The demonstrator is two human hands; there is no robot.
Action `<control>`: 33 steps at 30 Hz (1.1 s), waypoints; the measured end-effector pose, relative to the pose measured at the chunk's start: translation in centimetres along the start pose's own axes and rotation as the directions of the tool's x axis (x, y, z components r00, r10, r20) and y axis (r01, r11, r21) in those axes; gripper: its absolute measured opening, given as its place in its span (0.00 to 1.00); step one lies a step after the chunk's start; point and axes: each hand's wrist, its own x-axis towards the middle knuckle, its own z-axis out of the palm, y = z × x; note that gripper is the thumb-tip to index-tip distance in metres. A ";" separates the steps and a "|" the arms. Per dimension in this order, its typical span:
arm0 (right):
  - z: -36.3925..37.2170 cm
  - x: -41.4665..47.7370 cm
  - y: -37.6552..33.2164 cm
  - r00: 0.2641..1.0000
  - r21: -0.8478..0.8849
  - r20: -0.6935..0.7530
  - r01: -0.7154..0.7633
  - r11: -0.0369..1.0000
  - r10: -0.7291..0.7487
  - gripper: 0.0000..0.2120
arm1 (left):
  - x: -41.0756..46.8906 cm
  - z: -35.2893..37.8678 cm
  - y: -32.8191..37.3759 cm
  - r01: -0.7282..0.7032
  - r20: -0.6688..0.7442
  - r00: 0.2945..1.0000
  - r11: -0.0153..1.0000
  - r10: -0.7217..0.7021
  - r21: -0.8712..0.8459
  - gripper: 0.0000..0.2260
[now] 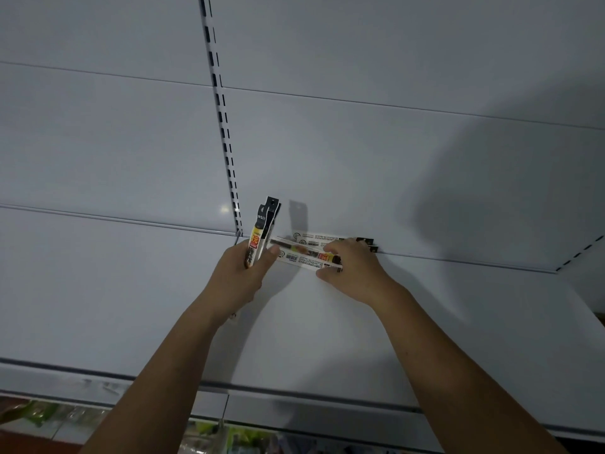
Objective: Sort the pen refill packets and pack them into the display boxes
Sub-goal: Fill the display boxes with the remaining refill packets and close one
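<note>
Your left hand [240, 273] is curled round a small bunch of pen refill packets, the upright packets [263, 231]. It holds them on end with their black hanger tabs pointing up in front of the back panel [360, 158]. Your right hand [352, 270] lies over the flat packets [307, 252], a loose fan of several lying crosswise on the white shelf [458, 322], close to where it meets the panel. The fingers hook over their far edge and the thumb closes on the near edge, so that hand pinches them rather than merely pressing. No display boxes show anywhere in view, so I cannot tell where these will go.

These look like thin card-and-film sleeves: very light, a little springy along their length, and likely slick face to face. A stack will tend to slide and fan out, as the flat ones already do. Grip across the middle, thumb on one face and fingers on the other, and tap the ends square on the shelf before you join the bunches. Avoid lifting by the hanger tabs, which could crease or tear. Some flat packets show the red-and-yellow label and others the white barcode side, so turn them alike as you sort.
</note>
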 end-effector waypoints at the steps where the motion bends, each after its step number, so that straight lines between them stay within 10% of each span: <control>1: 0.2 0.2 0.0 1.000 -0.022 -0.006 -0.012 1.000 0.012 0.26 | 0.1 -0.1 -0.1 -0.005 -0.011 1.000 1.000 0.006 0.012 0.20; 9: -0.1 0.6 0.5 0.991 0.036 0.131 -0.034 0.999 0.029 0.03 | 0.7 -1.0 -1.7 -0.019 -0.047 0.999 0.995 0.024 0.093 0.21; 21: -4.1 -2.7 0.3 0.977 0.212 0.141 0.129 0.969 -0.161 0.05 | 1.3 -0.9 0.0 -0.103 -0.084 0.989 0.971 0.124 0.214 0.14; 33: -6.3 -3.2 -2.4 0.971 0.299 -0.112 0.236 0.924 -0.212 0.11 | 0.0 1.6 3.0 -0.158 0.370 0.924 0.977 0.095 0.144 0.15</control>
